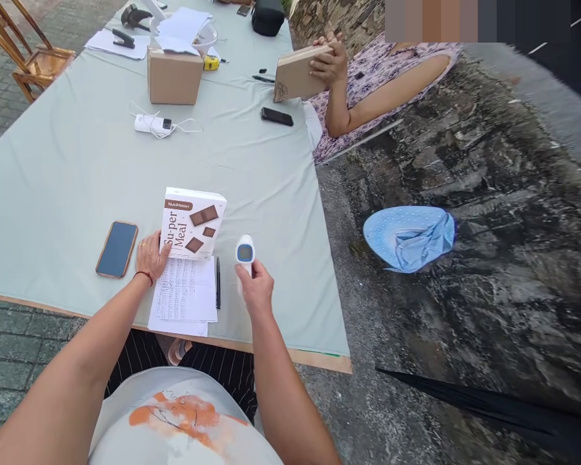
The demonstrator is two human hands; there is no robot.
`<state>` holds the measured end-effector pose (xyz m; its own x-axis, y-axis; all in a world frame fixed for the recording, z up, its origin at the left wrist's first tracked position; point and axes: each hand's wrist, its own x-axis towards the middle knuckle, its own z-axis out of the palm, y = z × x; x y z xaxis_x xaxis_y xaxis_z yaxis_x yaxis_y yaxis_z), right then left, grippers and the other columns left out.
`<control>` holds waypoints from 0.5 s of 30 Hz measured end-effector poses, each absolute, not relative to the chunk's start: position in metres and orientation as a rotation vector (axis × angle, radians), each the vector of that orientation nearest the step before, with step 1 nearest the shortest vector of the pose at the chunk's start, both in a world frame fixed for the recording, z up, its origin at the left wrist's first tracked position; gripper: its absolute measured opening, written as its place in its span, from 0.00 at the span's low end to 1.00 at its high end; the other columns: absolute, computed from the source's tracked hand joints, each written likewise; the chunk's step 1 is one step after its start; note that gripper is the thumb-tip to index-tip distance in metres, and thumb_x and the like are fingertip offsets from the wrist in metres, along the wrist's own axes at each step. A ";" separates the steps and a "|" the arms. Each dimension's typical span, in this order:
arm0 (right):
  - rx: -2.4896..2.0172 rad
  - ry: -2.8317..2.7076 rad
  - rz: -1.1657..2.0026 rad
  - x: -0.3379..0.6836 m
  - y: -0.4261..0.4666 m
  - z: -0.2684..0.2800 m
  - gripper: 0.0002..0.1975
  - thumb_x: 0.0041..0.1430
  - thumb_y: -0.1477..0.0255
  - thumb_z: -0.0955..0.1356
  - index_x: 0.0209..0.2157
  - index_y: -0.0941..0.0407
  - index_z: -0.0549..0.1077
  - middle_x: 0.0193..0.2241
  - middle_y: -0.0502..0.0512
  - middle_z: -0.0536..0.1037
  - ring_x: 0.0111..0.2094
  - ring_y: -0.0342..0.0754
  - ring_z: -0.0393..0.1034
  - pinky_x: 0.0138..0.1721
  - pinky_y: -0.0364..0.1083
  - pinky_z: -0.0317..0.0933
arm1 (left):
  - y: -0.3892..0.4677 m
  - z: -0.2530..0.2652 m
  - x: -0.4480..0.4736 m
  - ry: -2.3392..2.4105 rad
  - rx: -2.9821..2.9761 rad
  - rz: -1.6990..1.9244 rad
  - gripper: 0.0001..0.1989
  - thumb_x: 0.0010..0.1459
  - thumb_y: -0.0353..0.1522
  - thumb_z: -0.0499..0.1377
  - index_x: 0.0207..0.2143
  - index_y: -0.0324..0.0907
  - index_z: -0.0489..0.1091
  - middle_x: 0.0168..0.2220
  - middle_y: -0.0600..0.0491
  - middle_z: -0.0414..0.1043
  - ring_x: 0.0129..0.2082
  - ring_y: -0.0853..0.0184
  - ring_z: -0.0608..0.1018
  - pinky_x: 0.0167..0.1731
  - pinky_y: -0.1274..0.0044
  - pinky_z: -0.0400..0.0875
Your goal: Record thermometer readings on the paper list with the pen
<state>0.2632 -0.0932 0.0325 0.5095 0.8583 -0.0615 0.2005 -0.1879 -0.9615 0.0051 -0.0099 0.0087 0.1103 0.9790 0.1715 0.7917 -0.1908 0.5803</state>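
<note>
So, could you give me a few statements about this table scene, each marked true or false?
1. The right hand holds a white device. True.
2. The left hand is touching the phone. False: the left hand touches the white box, and the phone lies to that hand's left.
3. The pen lies along the right edge of the papers. True.
4. The other person's hands are empty. False: those hands hold a brown box.
5. The carton stands farther from the camera than the white box. True.
</note>
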 end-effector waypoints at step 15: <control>-1.104 -0.770 1.153 0.179 -0.050 0.074 0.27 0.46 0.60 0.74 0.48 0.57 0.74 0.46 0.57 0.78 0.47 0.53 0.71 0.50 0.50 0.66 | -0.005 0.000 0.001 1.775 2.118 0.742 0.36 0.67 0.53 0.35 0.60 0.38 0.61 0.52 0.40 0.72 0.54 0.52 0.70 0.55 0.61 0.62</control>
